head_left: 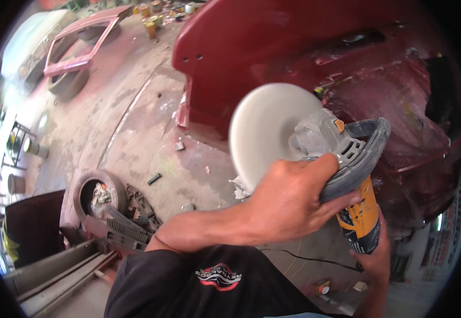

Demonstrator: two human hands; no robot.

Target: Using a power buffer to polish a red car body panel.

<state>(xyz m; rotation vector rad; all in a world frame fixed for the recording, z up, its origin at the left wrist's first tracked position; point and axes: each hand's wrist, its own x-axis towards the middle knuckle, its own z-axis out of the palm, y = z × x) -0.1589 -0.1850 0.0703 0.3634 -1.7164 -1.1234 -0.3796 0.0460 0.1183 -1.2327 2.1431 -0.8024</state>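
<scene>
A yellow and grey electric polisher [367, 209] with a round white pad [267, 124] is in both my hands. My left hand [297, 196] is closed around its black loop handle [368, 153], near the grey head. Lower down, my right hand [377, 252] wraps the rear of the yellow body; part of its fingers is hidden behind the tool. The pad's face looks smooth, as if blurred by spinning. It overlaps the edge of a glossy dark red car body panel [241, 58]; I cannot tell whether the two touch.
Plastic sheeting [384, 100] covers part of the red car at right. A dark cord [315, 258] runs below the polisher. At left lie a tire [119, 185] with crumpled material inside and several trim parts [140, 206]. A pink door frame [69, 64] rests on tires farther back.
</scene>
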